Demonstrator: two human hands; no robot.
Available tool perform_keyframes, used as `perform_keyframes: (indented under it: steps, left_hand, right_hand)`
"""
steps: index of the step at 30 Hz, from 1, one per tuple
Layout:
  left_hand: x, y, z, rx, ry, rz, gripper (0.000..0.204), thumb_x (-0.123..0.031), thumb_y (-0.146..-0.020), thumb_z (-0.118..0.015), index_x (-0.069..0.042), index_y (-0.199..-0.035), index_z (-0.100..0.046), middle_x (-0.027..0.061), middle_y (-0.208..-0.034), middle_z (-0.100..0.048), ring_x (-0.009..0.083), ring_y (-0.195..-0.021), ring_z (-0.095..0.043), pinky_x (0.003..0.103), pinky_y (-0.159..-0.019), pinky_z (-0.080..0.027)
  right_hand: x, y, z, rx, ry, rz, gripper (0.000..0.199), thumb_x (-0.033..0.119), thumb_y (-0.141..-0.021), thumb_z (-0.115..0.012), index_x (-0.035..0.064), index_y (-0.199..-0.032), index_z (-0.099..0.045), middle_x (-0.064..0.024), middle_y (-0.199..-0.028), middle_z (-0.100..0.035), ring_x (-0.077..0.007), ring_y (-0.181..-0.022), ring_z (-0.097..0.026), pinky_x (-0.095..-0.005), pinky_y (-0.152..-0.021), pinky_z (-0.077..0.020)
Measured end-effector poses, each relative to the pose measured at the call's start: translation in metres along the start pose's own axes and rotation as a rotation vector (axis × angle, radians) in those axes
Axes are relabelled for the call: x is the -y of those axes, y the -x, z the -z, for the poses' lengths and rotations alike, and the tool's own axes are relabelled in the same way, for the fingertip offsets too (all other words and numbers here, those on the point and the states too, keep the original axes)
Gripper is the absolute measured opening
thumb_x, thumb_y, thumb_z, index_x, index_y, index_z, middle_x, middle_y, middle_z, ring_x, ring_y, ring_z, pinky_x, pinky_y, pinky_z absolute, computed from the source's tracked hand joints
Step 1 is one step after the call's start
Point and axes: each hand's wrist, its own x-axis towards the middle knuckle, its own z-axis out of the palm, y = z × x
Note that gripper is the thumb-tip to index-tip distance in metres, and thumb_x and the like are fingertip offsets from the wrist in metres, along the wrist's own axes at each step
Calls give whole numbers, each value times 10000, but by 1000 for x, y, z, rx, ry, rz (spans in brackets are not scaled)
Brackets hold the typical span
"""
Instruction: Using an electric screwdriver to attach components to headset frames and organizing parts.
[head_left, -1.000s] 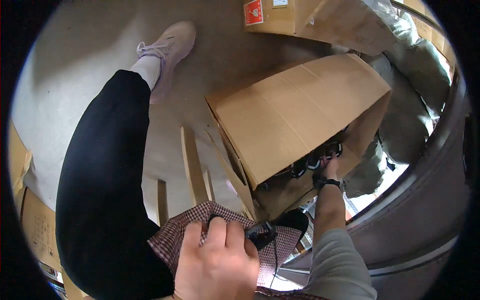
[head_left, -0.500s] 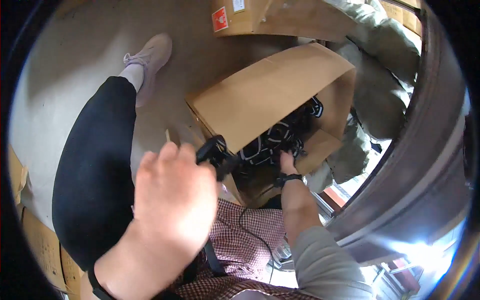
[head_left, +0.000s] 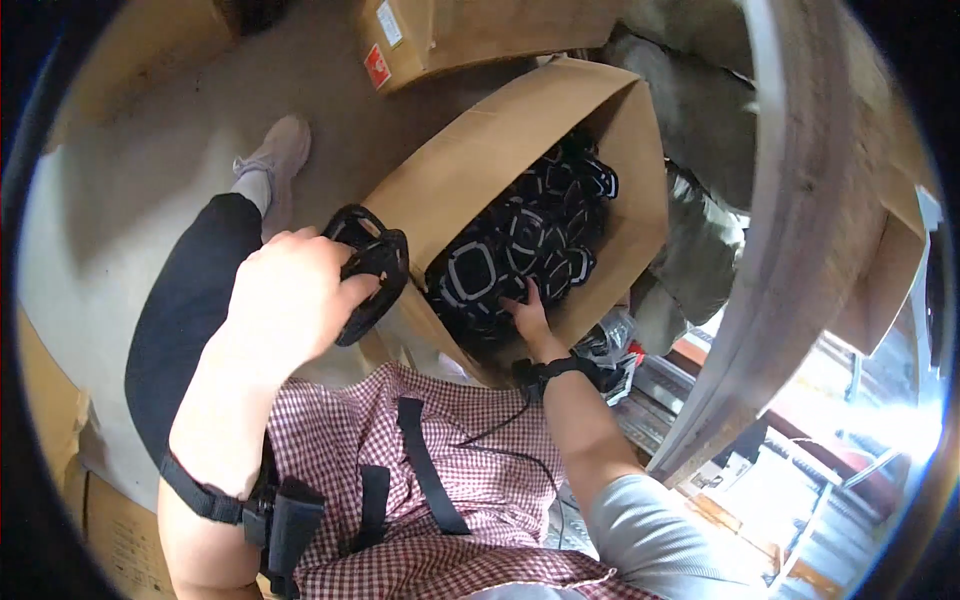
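My left hand (head_left: 290,285) is closed on black ring-shaped pieces (head_left: 368,275), soft-looking and rounded, held beside the near left edge of a cardboard box (head_left: 480,150). At least two of them seem to overlap in its grip; their exact kind does not show. Inside the open box lies a heap of similar black pieces (head_left: 520,235) with pale grey-white outlines. My right hand (head_left: 527,312) reaches into the box's near side and touches the heap, thumb and forefinger apart; its other fingers are partly hidden.
Another cardboard box (head_left: 500,35) stands behind the open one. Grey-green sacks (head_left: 690,130) lie to the right, beside a thick upright post (head_left: 770,230). My leg (head_left: 190,310) stretches along the left, and more cartons (head_left: 125,540) sit at lower left.
The view has shifted, showing more of the heap. My left hand has drawn back and turned, bringing the held black pieces into plainer sight. My right hand stays in the box.
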Motion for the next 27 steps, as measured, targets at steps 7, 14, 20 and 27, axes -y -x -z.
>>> perform_keyframes:
  steps: [7, 14, 20, 27]
  left_hand:
    - [17, -2, 2, 141, -59, 225, 519, -445, -888, -698, 19, -1117, -744, 263, -1080, -709, 394, -1037, -695, 448, -915, -541]
    - [16, -12, 2, 173, -144, 229, 520, -489, -913, -677, -7, -1097, -744, 227, -1009, -733, 374, -994, -708, 442, -872, -544]
    - [39, 10, 11, 20, -176, 200, 520, -475, -918, -682, 17, -1080, -737, 243, -1005, -726, 395, -986, -699, 454, -873, -536]
    - [3, 62, 28, -31, 170, 210, 405, -340, -935, -713, 46, -1058, -727, 216, -1011, -676, 356, -941, -687, 421, -838, -514]
  right_hand:
    - [149, 78, -24, 159, -33, -282, 969, 298, -867, -807, 40, -1611, -242, -238, -1559, -442, -389, -1428, -439, -447, -1167, -378]
    - [69, 114, -16, 68, 471, -96, 302, 231, -879, -686, 12, -1086, -694, -230, -1149, -696, -406, -1111, -656, -462, -974, -524]
    - [46, 113, -92, 181, 374, 210, 345, 191, -877, -658, 80, -1202, -689, -212, -1161, -714, -408, -1088, -673, -475, -952, -534]
    - [94, 113, -108, 347, 375, 207, 399, 238, -897, -652, 59, -1254, -660, -223, -1261, -676, -396, -1167, -645, -465, -999, -519]
